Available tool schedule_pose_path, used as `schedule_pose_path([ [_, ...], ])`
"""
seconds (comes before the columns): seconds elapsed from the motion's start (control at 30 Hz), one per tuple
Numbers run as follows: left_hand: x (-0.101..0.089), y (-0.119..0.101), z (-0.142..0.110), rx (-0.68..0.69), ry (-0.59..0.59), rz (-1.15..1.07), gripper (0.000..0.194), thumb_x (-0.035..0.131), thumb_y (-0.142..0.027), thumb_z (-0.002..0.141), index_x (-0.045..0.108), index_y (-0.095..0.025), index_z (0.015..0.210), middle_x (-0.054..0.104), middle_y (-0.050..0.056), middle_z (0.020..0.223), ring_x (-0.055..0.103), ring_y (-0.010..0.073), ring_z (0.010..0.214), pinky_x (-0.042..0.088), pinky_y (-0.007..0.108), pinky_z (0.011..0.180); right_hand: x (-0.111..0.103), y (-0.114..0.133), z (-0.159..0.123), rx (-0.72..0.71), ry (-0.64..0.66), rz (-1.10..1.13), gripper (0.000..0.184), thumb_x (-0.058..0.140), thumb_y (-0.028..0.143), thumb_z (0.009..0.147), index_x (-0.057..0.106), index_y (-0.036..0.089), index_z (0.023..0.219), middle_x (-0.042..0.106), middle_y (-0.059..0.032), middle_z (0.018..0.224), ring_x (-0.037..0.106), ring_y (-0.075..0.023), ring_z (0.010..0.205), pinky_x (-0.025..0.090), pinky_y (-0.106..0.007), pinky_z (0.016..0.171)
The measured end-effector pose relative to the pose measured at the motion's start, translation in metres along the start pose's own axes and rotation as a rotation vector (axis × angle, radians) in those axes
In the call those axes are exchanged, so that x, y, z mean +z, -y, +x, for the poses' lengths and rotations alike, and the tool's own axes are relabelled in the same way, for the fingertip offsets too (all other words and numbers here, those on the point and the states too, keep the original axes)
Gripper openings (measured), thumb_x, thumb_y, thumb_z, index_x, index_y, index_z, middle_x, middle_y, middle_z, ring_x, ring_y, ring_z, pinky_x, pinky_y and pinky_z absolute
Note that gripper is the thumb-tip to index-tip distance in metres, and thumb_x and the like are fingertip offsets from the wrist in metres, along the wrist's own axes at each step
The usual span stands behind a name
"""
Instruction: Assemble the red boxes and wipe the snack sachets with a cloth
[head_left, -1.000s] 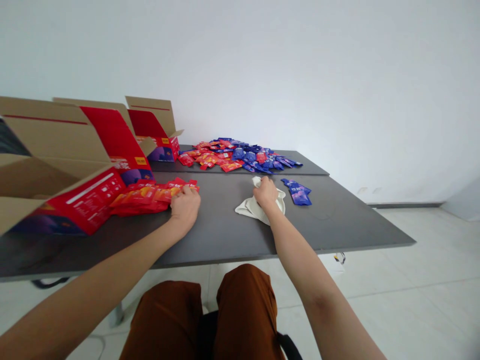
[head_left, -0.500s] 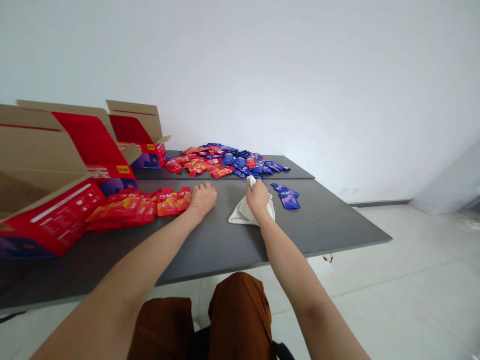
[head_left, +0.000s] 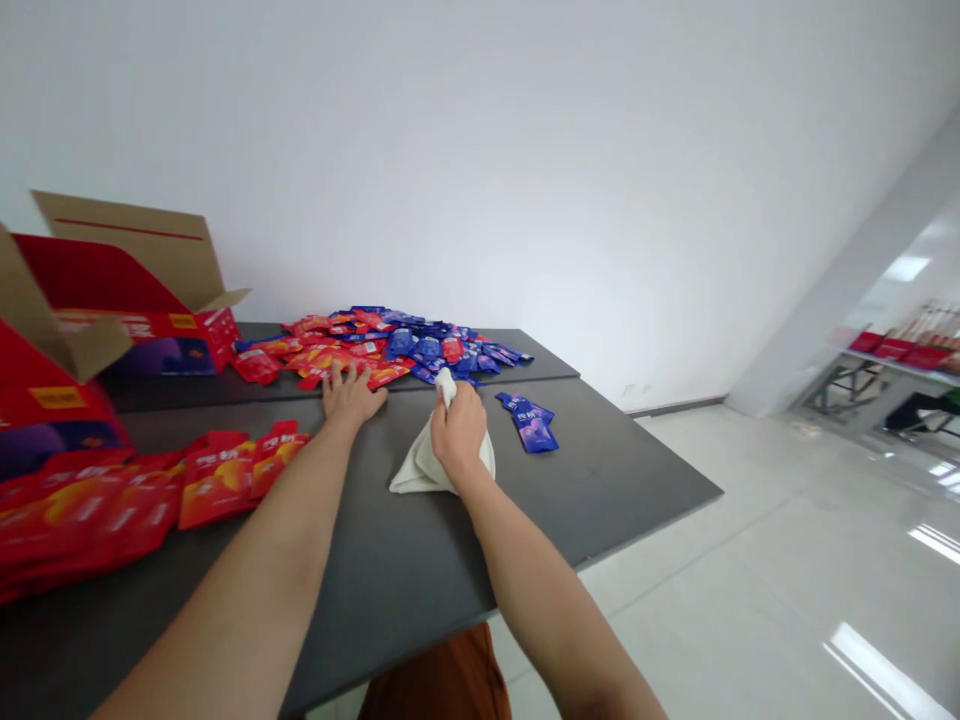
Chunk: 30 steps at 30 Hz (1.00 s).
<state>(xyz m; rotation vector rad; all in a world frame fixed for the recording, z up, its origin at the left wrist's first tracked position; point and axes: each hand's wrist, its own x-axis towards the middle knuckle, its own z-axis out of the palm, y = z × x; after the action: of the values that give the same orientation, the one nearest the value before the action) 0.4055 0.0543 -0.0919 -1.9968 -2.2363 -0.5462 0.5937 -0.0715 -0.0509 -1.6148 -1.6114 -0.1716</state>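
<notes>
Grip: right hand [head_left: 459,432] bunching soft white cloth [head_left: 426,470]; left hand [head_left: 352,395] splayed flat.

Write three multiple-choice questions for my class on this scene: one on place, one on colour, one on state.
1. Where do the loose blue sachets lie relative to the cloth? A left of it; B right of it; C under it.
2. What colour is the cloth? A red; B blue; C white.
3. What is the right hand doing? A gripping the cloth; B lying open beside it; C raised and empty.
Answers: 1 B, the sachets lie to its right; 2 C, it looks white; 3 A, the hand closes around it.
</notes>
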Motion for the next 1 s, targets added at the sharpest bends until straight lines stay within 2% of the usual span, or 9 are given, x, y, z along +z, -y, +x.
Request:
schedule_pose_path([
  [0.1, 0.001, 0.004, 0.003, 0.002, 0.078, 0.009, 0.07, 0.036, -0.055, 0.087, 0.039, -0.021, 0.149, 0.026, 0.01, 0.159, 0.004, 0.0338, 0.148, 0.009, 0.054, 0.116, 0.004, 0.002, 0.0, -0.025, 0.053, -0.019, 0.021, 0.04, 0.028, 0.096, 0.053, 0.017, 0.108, 0.064, -0.0115, 0.101, 0.059, -0.0267, 0.098, 0.041, -0.035, 0.082],
  [0.27, -0.008, 0.007, -0.023, 0.03, 0.097, 0.079, 0.075, 0.028, -0.063, 0.088, 0.034, -0.023, 0.151, 0.02, 0.008, 0.161, -0.003, 0.0323, 0.149, 0.007, 0.055, 0.117, 0.006, 0.004, -0.003, -0.056, 0.153, 0.011, 0.02, 0.044, 0.027, 0.094, 0.053, 0.016, 0.108, 0.065, -0.0126, 0.106, 0.06, -0.0266, 0.098, 0.041, -0.035, 0.082],
  [0.4, -0.02, 0.004, -0.053, 0.126, 0.17, 0.163, 0.078, 0.02, -0.067, 0.088, 0.037, -0.022, 0.15, 0.03, 0.009, 0.157, -0.001, 0.0304, 0.149, -0.012, 0.058, 0.114, 0.009, 0.003, -0.003, -0.039, 0.188, 0.019, 0.022, 0.041, 0.03, 0.097, 0.052, 0.016, 0.11, 0.064, -0.0128, 0.108, 0.06, -0.0258, 0.101, 0.041, -0.034, 0.083],
  [0.47, -0.031, -0.004, -0.071, 0.157, 0.183, 0.206, 0.075, 0.024, -0.065, 0.088, 0.043, -0.023, 0.147, 0.036, 0.009, 0.154, -0.001, 0.0292, 0.149, -0.021, 0.057, 0.111, 0.01, 0.003, -0.003, -0.036, 0.209, 0.01, 0.022, 0.04, 0.032, 0.098, 0.052, 0.017, 0.11, 0.064, -0.0125, 0.109, 0.06, -0.0257, 0.102, 0.042, -0.034, 0.084],
  [0.63, -0.062, -0.034, -0.13, 0.306, 0.168, 0.289, 0.057, 0.035, -0.053, 0.09, 0.058, -0.029, 0.135, 0.045, 0.006, 0.149, 0.002, 0.023, 0.15, -0.029, 0.049, 0.109, 0.008, 0.002, -0.007, 0.034, 0.289, -0.052, 0.028, 0.037, 0.037, 0.1, 0.053, 0.016, 0.109, 0.066, -0.014, 0.109, 0.062, -0.0261, 0.103, 0.043, -0.033, 0.083],
  [0.73, -0.073, -0.042, -0.16, 0.362, 0.239, 0.292, 0.053, 0.032, -0.048, 0.092, 0.057, -0.029, 0.136, 0.049, 0.005, 0.146, 0.007, 0.0234, 0.149, -0.029, 0.053, 0.108, 0.005, 0.003, -0.013, 0.082, 0.33, -0.102, 0.03, 0.037, 0.038, 0.1, 0.053, 0.014, 0.109, 0.066, -0.0157, 0.11, 0.064, -0.0274, 0.102, 0.045, -0.034, 0.083],
  [0.83, -0.075, -0.038, -0.174, 0.328, 0.269, 0.216, 0.053, 0.033, -0.043, 0.093, 0.053, -0.029, 0.139, 0.044, 0.004, 0.149, 0.006, 0.0245, 0.149, -0.027, 0.058, 0.108, 0.005, 0.006, -0.02, 0.084, 0.298, -0.143, 0.031, 0.036, 0.037, 0.101, 0.053, 0.013, 0.111, 0.064, -0.0171, 0.113, 0.064, -0.0285, 0.103, 0.046, -0.036, 0.084],
  [0.93, -0.071, -0.027, -0.173, 0.196, 0.288, 0.042, 0.056, 0.035, -0.054, 0.09, 0.05, -0.035, 0.141, 0.038, -0.001, 0.153, 0.002, 0.0285, 0.149, -0.017, 0.065, 0.11, 0.008, 0.007, -0.025, 0.03, 0.292, -0.166, 0.034, 0.034, 0.036, 0.101, 0.051, 0.012, 0.117, 0.059, -0.0195, 0.121, 0.062, -0.0288, 0.106, 0.047, -0.037, 0.085],
  [1.0, -0.069, -0.019, -0.168, 0.11, 0.346, -0.062, 0.063, 0.041, -0.067, 0.083, 0.051, -0.04, 0.139, 0.032, -0.004, 0.156, 0.0, 0.0338, 0.148, -0.007, 0.069, 0.111, 0.009, 0.007, -0.027, -0.056, 0.361, -0.163, 0.035, 0.034, 0.035, 0.101, 0.052, 0.012, 0.12, 0.058, -0.0195, 0.125, 0.062, -0.0283, 0.108, 0.047, -0.036, 0.086],
])
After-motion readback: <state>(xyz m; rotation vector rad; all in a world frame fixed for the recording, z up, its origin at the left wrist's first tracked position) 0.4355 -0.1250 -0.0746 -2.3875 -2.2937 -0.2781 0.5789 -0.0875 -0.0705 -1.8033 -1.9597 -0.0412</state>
